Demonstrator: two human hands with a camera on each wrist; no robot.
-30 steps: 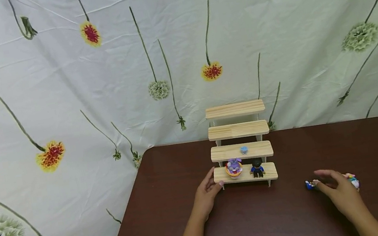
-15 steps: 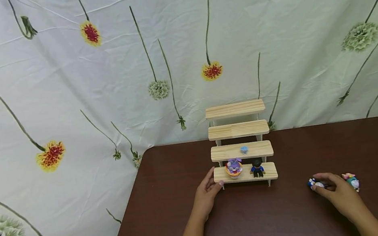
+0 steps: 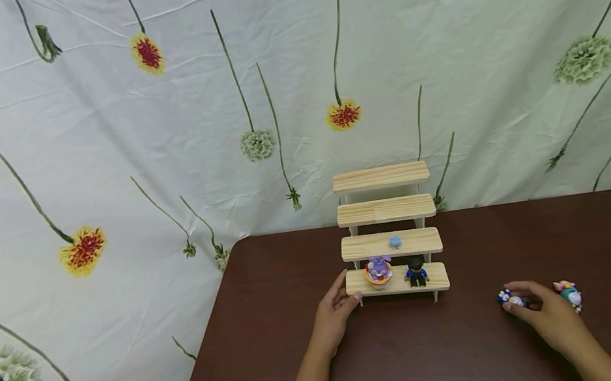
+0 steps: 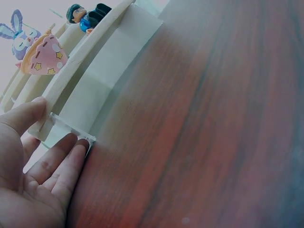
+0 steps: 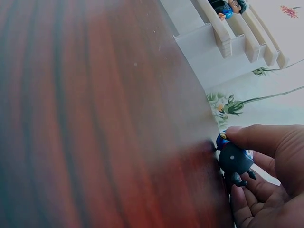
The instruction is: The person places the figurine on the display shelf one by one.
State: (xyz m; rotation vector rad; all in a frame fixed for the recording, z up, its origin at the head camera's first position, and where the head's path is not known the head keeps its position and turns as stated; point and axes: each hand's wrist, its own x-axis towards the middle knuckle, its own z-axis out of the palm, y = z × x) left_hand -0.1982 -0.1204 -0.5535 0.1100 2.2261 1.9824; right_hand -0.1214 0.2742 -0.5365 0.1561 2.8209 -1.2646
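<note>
In the head view, the left hand (image 3: pixel 332 319) grips the left end of the near shelf (image 3: pixel 435 272) of the stepped stand (image 3: pixel 385 210); at the right of the worktop (image 3: pixel 454 352), the right hand (image 3: pixel 548 313) pinches a blue-and-white figurine (image 3: pixel 505 297) beside a pink-and-teal figure (image 3: pixel 570 295). The left wrist view adds stars on the rabbit figure's pink base (image 4: pixel 46 53). Only the right wrist view shows the pinched figurine's dark back (image 5: pixel 236 160).

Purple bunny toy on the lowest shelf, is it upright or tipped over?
Upright: the purple bunny toy rests on the lowest shelf with its ears uppermost in the head view; the left wrist view shows its pink base below.
</note>
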